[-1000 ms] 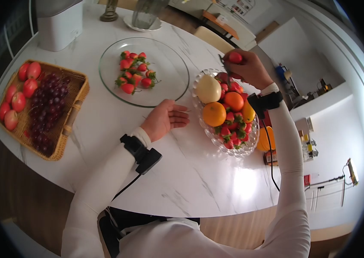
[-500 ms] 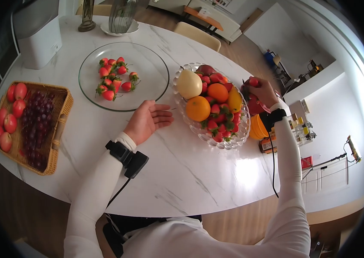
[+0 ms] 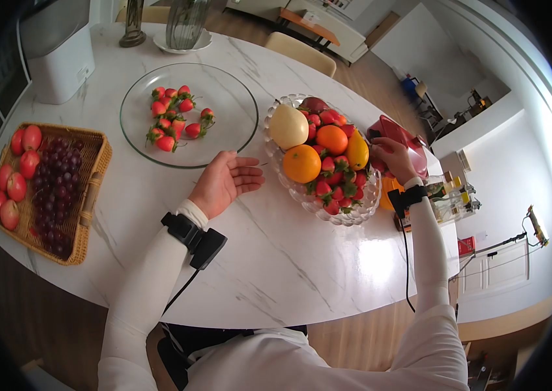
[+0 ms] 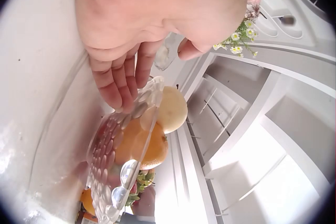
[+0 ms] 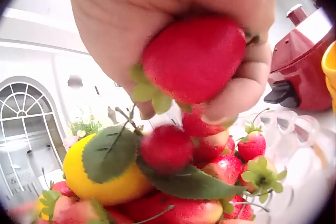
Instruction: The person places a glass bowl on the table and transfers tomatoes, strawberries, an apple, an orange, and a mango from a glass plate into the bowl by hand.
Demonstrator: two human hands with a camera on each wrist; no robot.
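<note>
My right hand (image 3: 390, 158) is over the right side of the clear scalloped fruit bowl (image 3: 370, 207). In the right wrist view its curled fingers hold a large red strawberry (image 5: 194, 58) against the palm. Just below the fingertips are a small cherry-like red fruit (image 5: 167, 149) and dark green leaves (image 5: 111, 155). The bowl holds strawberries, oranges (image 3: 301, 163), a pale pear (image 3: 288, 127) and a yellow fruit (image 3: 357, 151). To the bowl's left, my left hand (image 3: 222, 184) hovers with relaxed fingers and holds nothing. Several strawberries (image 3: 170, 120) lie on the round glass plate (image 3: 230, 143).
At the left stands a wicker basket (image 3: 87, 215) with red apple-like fruit (image 3: 16, 187) and purple grapes (image 3: 58, 189). A red pot-like container (image 5: 304, 61) is beyond the bowl's right side. A white appliance (image 3: 61, 72) and a glass vase (image 3: 186, 26) stand at the back.
My right hand has moved from above the bowl's far side out to its right, then down over the right rim, still with the strawberry. My left hand stays relaxed; the head view has shifted.
</note>
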